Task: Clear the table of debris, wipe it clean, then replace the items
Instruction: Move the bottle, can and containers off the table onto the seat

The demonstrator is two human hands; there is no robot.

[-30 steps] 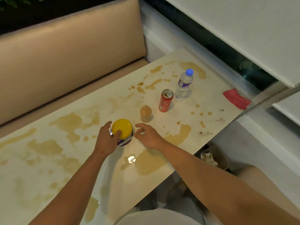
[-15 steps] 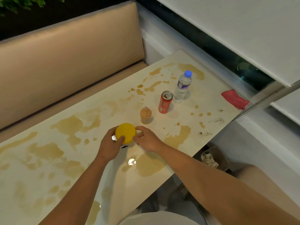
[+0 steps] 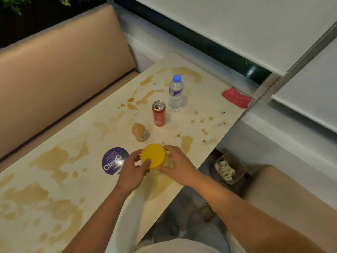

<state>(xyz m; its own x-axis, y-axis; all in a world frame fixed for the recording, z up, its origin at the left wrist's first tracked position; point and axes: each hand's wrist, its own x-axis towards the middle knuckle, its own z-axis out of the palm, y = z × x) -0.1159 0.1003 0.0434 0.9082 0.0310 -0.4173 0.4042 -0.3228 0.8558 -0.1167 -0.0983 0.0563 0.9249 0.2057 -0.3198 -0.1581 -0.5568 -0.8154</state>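
Head view: our left hand (image 3: 132, 171) and right hand (image 3: 177, 166) both grip the yellow-lidded jar (image 3: 153, 156) by its rim, probably to lift it off the stained table (image 3: 54, 179). At its nine o'clock lies the purple ClayGo sticker (image 3: 113, 160); at eleven, the sauce bottle (image 3: 139, 132).

Round yellow-lidded container (image 3: 153, 155), seemingly lifted, above the stained table (image 3: 76, 161).
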